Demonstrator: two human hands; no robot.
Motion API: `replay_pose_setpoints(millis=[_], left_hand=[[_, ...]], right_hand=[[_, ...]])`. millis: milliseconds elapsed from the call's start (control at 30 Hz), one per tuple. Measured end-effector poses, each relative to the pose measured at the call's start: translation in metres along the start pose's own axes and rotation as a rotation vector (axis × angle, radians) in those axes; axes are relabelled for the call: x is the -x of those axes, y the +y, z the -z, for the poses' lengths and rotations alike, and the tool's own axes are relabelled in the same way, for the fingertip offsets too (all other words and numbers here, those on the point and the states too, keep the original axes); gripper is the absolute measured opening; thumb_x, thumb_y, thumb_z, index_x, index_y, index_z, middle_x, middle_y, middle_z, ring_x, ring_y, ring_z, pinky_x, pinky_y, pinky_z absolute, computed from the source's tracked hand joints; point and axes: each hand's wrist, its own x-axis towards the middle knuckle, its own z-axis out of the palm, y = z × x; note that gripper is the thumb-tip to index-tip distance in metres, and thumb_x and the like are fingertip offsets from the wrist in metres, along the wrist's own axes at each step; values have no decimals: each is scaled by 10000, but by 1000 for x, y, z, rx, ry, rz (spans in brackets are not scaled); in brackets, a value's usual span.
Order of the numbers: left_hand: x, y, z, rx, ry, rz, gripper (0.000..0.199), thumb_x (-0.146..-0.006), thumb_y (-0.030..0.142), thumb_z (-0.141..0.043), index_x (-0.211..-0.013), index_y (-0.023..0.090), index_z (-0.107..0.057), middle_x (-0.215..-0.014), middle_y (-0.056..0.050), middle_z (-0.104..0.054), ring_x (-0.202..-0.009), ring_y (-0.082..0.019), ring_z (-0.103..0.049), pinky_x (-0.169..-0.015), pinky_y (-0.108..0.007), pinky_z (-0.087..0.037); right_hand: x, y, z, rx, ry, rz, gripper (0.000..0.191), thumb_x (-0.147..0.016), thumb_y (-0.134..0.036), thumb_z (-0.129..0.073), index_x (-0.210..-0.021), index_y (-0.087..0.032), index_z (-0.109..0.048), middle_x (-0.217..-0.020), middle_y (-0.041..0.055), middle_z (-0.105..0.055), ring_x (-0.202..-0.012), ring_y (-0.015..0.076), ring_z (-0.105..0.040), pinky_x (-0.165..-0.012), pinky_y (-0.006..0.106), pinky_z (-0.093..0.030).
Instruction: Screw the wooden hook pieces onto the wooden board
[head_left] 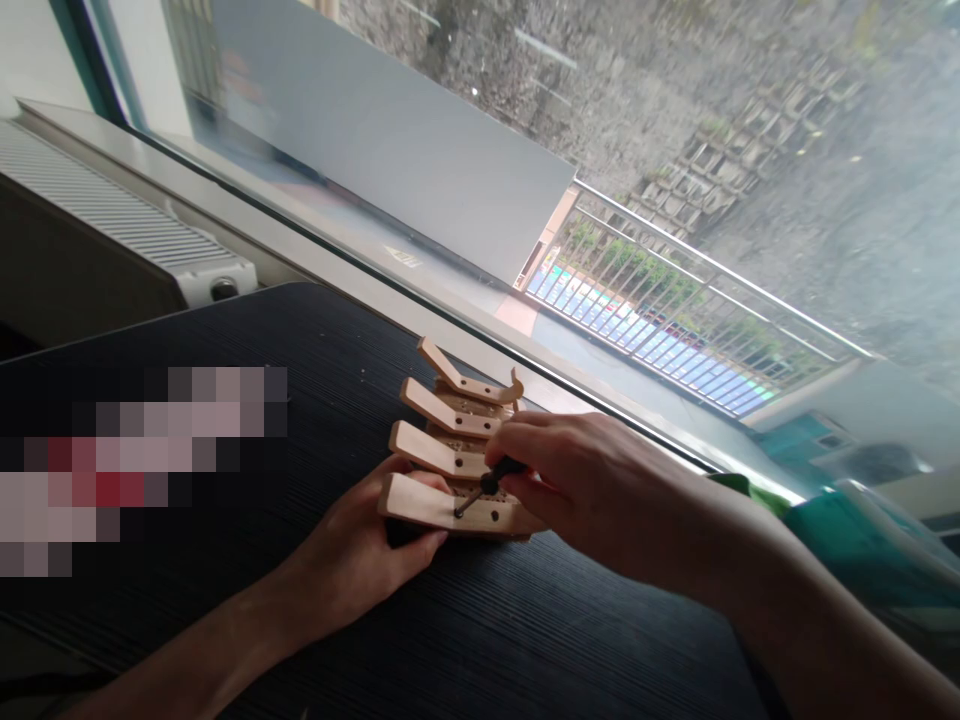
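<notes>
While the left hand (360,540) grips the wooden rack (427,505) near the desk's (330,360) window-side edge, the right hand (562,480) holds a screwdriver (491,482), tip at a hole in the nearest slat.

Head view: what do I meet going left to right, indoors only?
White ribbed radiator → bare left hand → black-handled screwdriver with thin metal shaft → bare right hand → teal translucent object. Pale wooden assembly left out: it overlaps the hands and the screwdriver.
</notes>
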Motion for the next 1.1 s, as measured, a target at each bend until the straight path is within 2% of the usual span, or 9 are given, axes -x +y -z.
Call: replay_pose_setpoints(millis=[100, 233, 367, 500, 600, 767, 933, 1100], left_hand=[[0, -2, 0, -3, -4, -4, 195, -740, 263, -624, -930, 222, -640, -1014, -10, -646, -960, -174, -638, -907, -265, -505], [1, -4, -1, 1, -7, -13, 198, -743, 275, -628, -934, 222, -634, -1012, -13, -652, -953, -177, -643, -903, -279, -508], [1, -2, 0, 9, 2, 4, 210, -736, 273, -636, -939, 220, -629, -1005, -13, -669, -934, -183, -656, -886, -289, -522], [1, 1, 1, 15, -3, 1, 201, -733, 262, -639, -930, 224, -635, -1001, -8, -670, -915, -175, -660, -872, -274, -527], [0, 1, 1, 18, -8, -6, 195, -738, 248, -634, -932, 228, -635, -999, -2, -662, -904, -163, -658, -860, -252, -527], [1, -2, 0, 8, 2, -18, 205, -738, 249, -636, -942, 231, -628, -1029, 1, -640, -953, -158, -641, -890, -236, -511], [1, -4, 0, -14, -1, -24, 220, -744, 253, -634, -964, 242, -621, -1037, 4, -638, -971, -164, -634, -915, -250, -499], [1, -4, 0, -10, -4, -12, 209, -746, 274, -641, -951, 240, -618, -1013, 9, -654, -925, -161, -653, -880, -250, -514]], right_hand=[[-2, 1, 0, 0, 0, -39, 128, -887, -181, -490, -831, -180, -605, -684, -10, -563, -603, 101, -462, -558, 234, -254], [-2, -2, 0, 37, -8, -78, 194, -914, -257, -470, -788, -180, -596, -640, -13, -548, -554, 100, -452, -529, 238, -234], [3, -5, 3, 116, 19, -91, 101, -879, -249, -524, -907, -197, -607, -741, 8, -600, -635, 131, -519, -570, 241, -262], [7, -5, 8, 97, 9, -28, 130, -867, -171, -515, -944, -226, -605, -824, 5, -620, -712, 136, -543, -610, 237, -288], [5, -3, 8, 49, -26, 10, 157, -888, -143, -467, -895, -214, -607, -803, 4, -617, -701, 124, -536, -613, 236, -292], [3, 2, 3, 29, -23, -15, 139, -886, -146, -464, -869, -195, -593, -759, 6, -602, -670, 121, -522, -594, 240, -281], [4, 3, 0, 75, -21, -61, 192, -915, -248, -458, -760, -188, -554, -645, -10, -552, -568, 110, -469, -549, 248, -255], [7, -3, 1, 112, -24, -129, 202, -913, -288, -463, -772, -194, -572, -631, -4, -553, -545, 116, -469, -532, 253, -250]])
